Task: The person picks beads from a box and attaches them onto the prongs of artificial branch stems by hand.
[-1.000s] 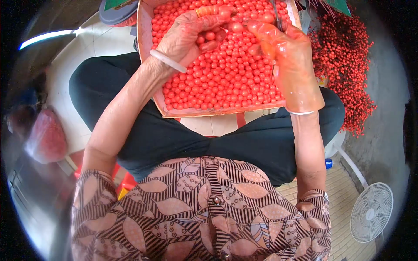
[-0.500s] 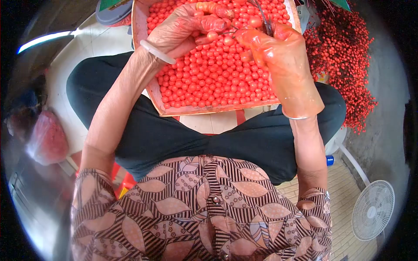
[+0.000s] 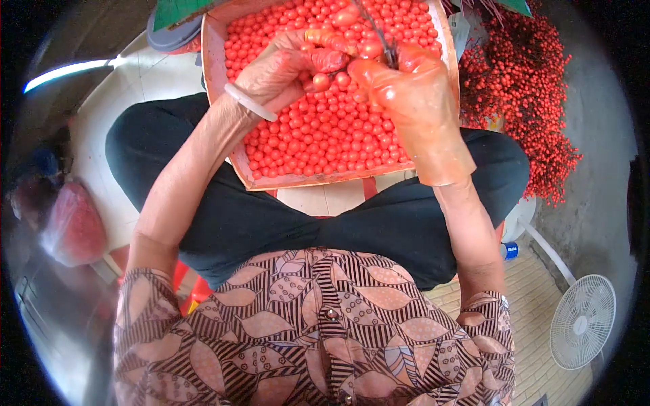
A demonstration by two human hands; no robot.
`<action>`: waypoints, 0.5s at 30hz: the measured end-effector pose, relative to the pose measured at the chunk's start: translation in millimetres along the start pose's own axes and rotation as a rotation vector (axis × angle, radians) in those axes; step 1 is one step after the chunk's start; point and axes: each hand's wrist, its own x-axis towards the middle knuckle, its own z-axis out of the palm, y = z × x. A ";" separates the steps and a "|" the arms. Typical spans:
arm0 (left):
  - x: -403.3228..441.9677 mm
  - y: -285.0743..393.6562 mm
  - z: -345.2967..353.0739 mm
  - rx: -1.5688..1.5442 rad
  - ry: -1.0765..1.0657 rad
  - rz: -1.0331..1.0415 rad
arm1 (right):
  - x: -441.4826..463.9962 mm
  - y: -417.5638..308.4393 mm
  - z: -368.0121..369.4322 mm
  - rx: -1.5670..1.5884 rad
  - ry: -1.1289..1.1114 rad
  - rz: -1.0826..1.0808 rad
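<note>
A shallow tray (image 3: 298,181) full of small round red balls (image 3: 325,139) rests across my lap. Over it, my left hand (image 3: 281,71), with a pale bangle on the wrist and red-stained fingers, is closed in a pinch on a thin stem bearing red balls. Close beside it is my right hand (image 3: 423,95), in a translucent, orange-stained glove. Its thumb and fingers are closed around a dark thin stem (image 3: 376,30) that sticks up toward the far side. The fingertips of both hands nearly meet. What lies between them is partly hidden.
Bunches of red-berried branches (image 3: 521,101) stand on the right. A white fan (image 3: 582,321) is at lower right, near a blue can (image 3: 509,251). To the left lies a plastic bag of something red (image 3: 76,223). A grey-lidded container (image 3: 175,30) stands beyond the tray's left corner.
Both hands have come slightly lower in view, and the right one has shifted left, closer to the left hand. The dark stem has moved left with it and tilts differently.
</note>
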 end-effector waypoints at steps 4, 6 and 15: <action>-1.8 6.9 -0.9 0.010 0.033 0.041 | 2.1 -3.9 -2.3 0.134 -0.121 0.081; -2.9 15.9 -2.0 0.077 0.097 0.055 | 7.6 4.5 -5.7 0.071 -0.126 0.080; -6.3 26.4 -21.1 0.059 0.047 0.047 | 10.0 1.5 -15.4 0.472 -0.049 -0.007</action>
